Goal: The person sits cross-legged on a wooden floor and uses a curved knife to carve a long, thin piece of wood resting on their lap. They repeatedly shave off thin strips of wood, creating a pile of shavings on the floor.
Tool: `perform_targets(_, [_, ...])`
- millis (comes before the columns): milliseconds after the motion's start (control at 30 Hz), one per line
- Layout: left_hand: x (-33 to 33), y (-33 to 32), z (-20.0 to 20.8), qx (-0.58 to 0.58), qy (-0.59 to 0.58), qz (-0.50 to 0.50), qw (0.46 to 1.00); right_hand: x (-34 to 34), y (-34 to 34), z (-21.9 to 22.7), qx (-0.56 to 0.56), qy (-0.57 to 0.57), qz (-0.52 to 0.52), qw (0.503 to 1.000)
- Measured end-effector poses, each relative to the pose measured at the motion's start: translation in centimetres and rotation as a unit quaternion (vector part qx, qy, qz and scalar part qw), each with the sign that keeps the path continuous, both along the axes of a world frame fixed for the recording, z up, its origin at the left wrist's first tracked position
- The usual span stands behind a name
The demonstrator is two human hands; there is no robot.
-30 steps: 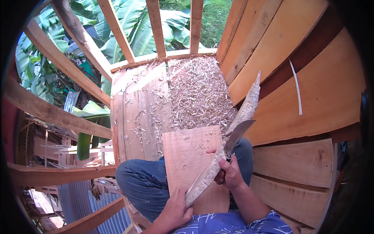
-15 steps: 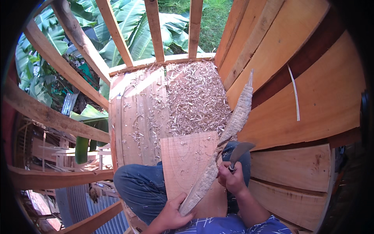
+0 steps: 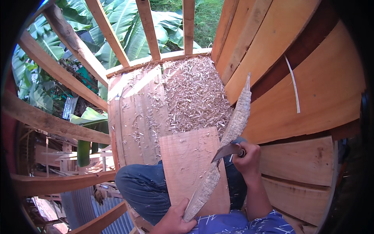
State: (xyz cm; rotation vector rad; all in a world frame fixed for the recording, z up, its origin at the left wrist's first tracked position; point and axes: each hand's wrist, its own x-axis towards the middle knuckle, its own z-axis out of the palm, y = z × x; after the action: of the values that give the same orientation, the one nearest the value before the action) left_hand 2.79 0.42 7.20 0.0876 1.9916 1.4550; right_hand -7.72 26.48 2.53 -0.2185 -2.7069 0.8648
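Note:
A long, pale piece of carved wood [image 3: 203, 189] slants across my lap, its surface covered in tool marks and its far tip narrowing to a point. Around its lower end my left hand [image 3: 176, 219] is closed. My right hand [image 3: 248, 156] grips the dark handle of a curved-blade knife [image 3: 227, 150]. The blade lies across the narrow middle of the carved piece; I cannot tell how deep its edge sits. Beneath the carving, a flat wooden board [image 3: 183, 156] rests over my legs.
Curly wood shavings [image 3: 196, 93] cover much of the plank floor [image 3: 136, 146] ahead. Wooden slats [image 3: 80, 84] fence the left and far sides, with banana leaves beyond. A plank wall [image 3: 304, 89] rises on the right, where a thin pale strip [image 3: 293, 84] hangs.
My right hand has moved up and right, and the knife blade has swung from pointing right to pointing left across the carved wood. The left hand keeps its hold.

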Motion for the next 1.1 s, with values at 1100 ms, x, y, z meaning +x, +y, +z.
perform_targets(1100, [-0.1, 0.1, -1.7, -0.174, 0.192, 0.066, 0.964, 1.9, -4.0, -1.3, -0.335, -0.184, 0.151, 0.911])
